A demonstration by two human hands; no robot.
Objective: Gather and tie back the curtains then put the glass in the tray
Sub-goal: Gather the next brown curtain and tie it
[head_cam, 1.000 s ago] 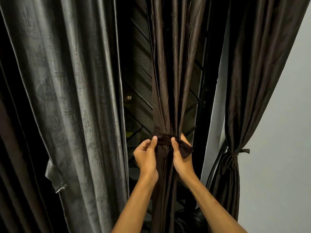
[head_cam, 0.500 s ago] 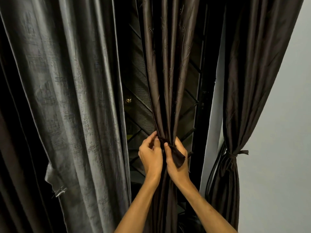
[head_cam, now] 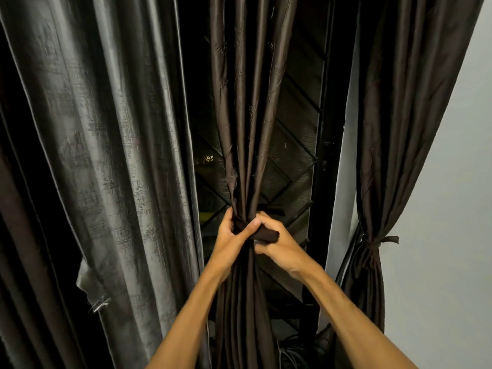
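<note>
Broadly, the curtain part of the job looks partway done, judging by what hangs here. The biggest thing in view, the grey curtain (head_cam: pixel 106 155) on the left, hangs loose and ungathered, with a frayed corner low on its edge. It seems left to do, if it counts among those to tie. Beside the pale wall (head_cam: pixel 439 209), the right curtain (head_cam: pixel 386 129) is already gathered and cinched by a knotted tie (head_cam: pixel 372 242) whose ends stick out sideways. The middle curtain (head_cam: pixel 247 102) hangs in front of the dark window grille (head_cam: pixel 292 155), pulled into a narrow bundle, and this is the one being worked on. The two hands are close together, meeting at the bundle. The left hand (head_cam: pixel 229 238) wraps round the gathered folds with its thumb laid across the strip (head_cam: pixel 266 234). The right hand (head_cam: pixel 279 246) has its fingers curled round the strip's free end, just right of the bundle. No finished knot shows here, so I judge the tying to be midway. By count there are three curtains, one grey and two brown; two ties, one knotted and one being worked; and two hands. The glass and tray are nowhere in view, so that step is wholly left.
</note>
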